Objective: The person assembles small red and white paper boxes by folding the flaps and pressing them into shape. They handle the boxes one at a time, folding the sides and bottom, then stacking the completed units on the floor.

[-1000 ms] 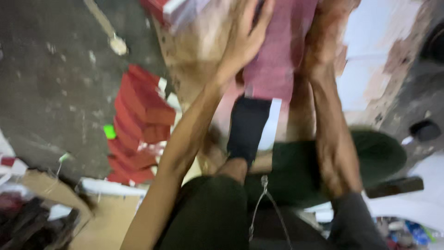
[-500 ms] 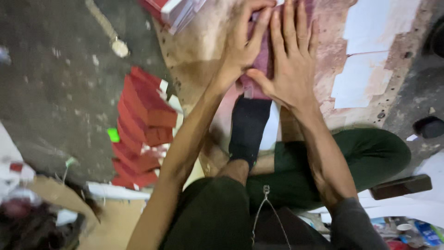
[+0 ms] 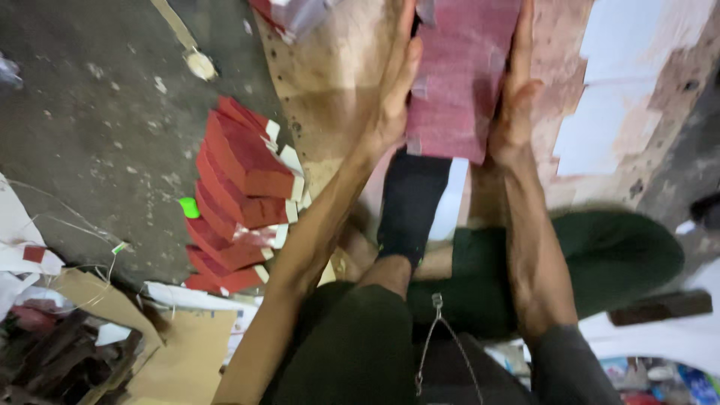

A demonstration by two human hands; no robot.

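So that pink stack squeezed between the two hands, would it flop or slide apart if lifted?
The pink stack looks like thin sheets, so probably floppy and light. The left hand and right hand press its sides, which suggests loose sheets that could slide apart. Its edges look uneven.

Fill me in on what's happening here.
A person sits on the floor and presses a red stack between both palms, the left hand on one side and the right hand on the other, over a worn board. A dark sheet lies just below the stack, near the person's legs. To the left, a row of red boxes with white ends leans on the grey floor, with cardboard scraps in the near corner.
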